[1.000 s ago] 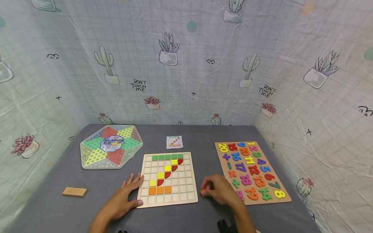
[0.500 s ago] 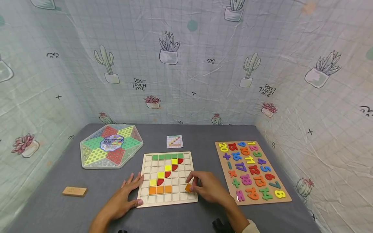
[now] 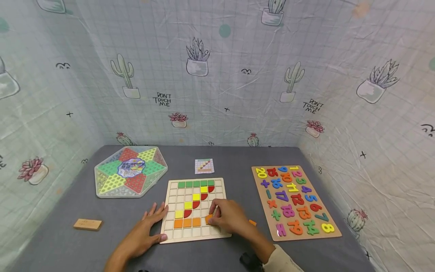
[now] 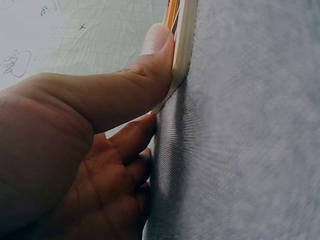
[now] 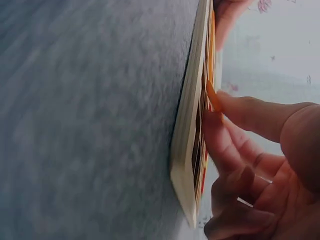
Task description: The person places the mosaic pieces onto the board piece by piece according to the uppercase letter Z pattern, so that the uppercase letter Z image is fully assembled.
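A wooden grid board (image 3: 187, 235) lies at the middle of the table, with green, yellow, red and orange tiles in its cells. My left hand (image 3: 144, 232) rests by the board's near left corner, its thumb on the edge and its other fingers stretched along the left side. Over the board, my right hand (image 3: 231, 216) pinches an orange square tile (image 3: 208, 219) between thumb and finger. In the right wrist view that tile (image 5: 214, 96) is tilted against the board's face. Right of the three orange tiles (image 3: 187, 223) in their row, it is one cell apart from them.
Another orange tile (image 3: 252, 223) lies on the table beyond my right wrist. A number board (image 3: 272, 223) is at the right, a hexagonal star game board (image 3: 136, 195) at the back left. A pattern card (image 3: 204, 170) sits behind the grid; a wooden block (image 3: 87, 224) is far left.
My right hand has moved left from the table beside the board, carrying the orange tile over the grid. The other orange tile has come into sight behind it. My left hand stays put.
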`<state>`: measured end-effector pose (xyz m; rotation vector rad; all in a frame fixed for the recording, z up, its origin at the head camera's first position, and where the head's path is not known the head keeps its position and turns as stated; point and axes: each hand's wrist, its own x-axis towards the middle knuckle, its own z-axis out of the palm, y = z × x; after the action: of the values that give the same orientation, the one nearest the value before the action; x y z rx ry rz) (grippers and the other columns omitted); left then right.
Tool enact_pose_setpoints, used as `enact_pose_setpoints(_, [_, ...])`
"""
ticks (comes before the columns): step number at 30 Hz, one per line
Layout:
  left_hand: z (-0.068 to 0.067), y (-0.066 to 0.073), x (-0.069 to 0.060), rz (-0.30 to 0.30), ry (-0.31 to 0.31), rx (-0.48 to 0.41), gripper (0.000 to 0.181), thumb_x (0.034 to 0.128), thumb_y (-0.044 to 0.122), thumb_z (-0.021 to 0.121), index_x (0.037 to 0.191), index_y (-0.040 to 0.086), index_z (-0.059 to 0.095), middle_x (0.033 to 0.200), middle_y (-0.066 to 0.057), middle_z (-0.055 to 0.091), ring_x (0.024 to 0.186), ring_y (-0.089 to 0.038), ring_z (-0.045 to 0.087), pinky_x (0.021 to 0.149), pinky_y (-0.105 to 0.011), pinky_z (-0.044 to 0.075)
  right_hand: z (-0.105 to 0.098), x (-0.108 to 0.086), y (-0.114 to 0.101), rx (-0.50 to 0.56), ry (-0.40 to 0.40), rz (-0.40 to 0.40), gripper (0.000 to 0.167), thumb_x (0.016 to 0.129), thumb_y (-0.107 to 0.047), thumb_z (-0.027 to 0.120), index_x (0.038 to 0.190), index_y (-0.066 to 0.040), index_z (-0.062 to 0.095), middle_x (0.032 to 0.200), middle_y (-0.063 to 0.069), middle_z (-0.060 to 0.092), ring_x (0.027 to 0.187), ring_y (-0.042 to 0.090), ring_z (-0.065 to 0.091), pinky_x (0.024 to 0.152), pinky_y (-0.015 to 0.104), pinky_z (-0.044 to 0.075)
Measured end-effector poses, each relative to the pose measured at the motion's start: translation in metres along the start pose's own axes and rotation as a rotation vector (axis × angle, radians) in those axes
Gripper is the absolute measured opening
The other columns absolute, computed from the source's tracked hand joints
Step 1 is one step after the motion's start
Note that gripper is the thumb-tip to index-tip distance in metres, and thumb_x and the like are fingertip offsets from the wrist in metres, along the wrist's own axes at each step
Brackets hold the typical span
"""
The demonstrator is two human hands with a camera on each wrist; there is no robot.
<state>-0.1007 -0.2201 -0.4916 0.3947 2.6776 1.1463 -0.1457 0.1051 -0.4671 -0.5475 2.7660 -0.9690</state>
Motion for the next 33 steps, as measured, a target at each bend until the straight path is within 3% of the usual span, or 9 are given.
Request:
enact_pose_setpoints(5, [0.001,0.000,0.000,-0.002,0.005,0.001,0.095,0.0817,0.025,0.089,0.163,0.007,0.042,0.174,-0.016,0.028,0.164,-0.050,0.008,0.128,-0.075,0.006,0.008,0.005,-0.005,-0.049,-0.005,0.028,0.023,0.084,-0.031,0.092,0.088,-0.024,0.070,0.064,-0.012,0.057,0.057,0.007,0.051,0.049,0.022,0.036])
enact_pose_setpoints(18, [0.001,0.001,0.000,0.000,0.004,0.002,0.095,0.0814,0.025,0.089,0.163,0.006,0.043,0.174,-0.017,0.028,0.164,-0.050,0.008,0.128,-0.075,0.006,0.011,0.006,-0.012,-0.074,0.004,-0.013,0.025,0.082,-0.023,0.093,0.077,-0.025,0.069,0.063,-0.013,0.055,0.060,0.004,0.049,0.053,0.024,0.038])
enact_pose_setpoints(25, [0.001,0.001,-0.001,-0.001,-0.002,0.011,0.095,0.0821,0.026,0.088,0.163,0.007,0.043,0.174,-0.016,0.028,0.164,-0.050,0.009,0.129,-0.074,0.006,0.009,0.001,-0.006,-0.009,-0.013,0.002,0.017,0.083,-0.025,0.093,0.088,-0.023,0.077,0.068,-0.013,0.059,0.062,0.005,0.052,0.054,0.022,0.040])
enact_pose_setpoints(33, [0.001,0.001,-0.001,0.001,0.006,-0.003,0.095,0.0818,0.025,0.088,0.163,0.006,0.043,0.174,-0.017,0.028,0.164,-0.050,0.008,0.128,-0.075,0.005,-0.010,-0.010,0.007,0.091,0.015,0.001,0.021,0.086,-0.025,0.091,0.101,-0.018,0.079,0.078,-0.010,0.068,0.071,0.007,0.056,0.060,0.022,0.045])
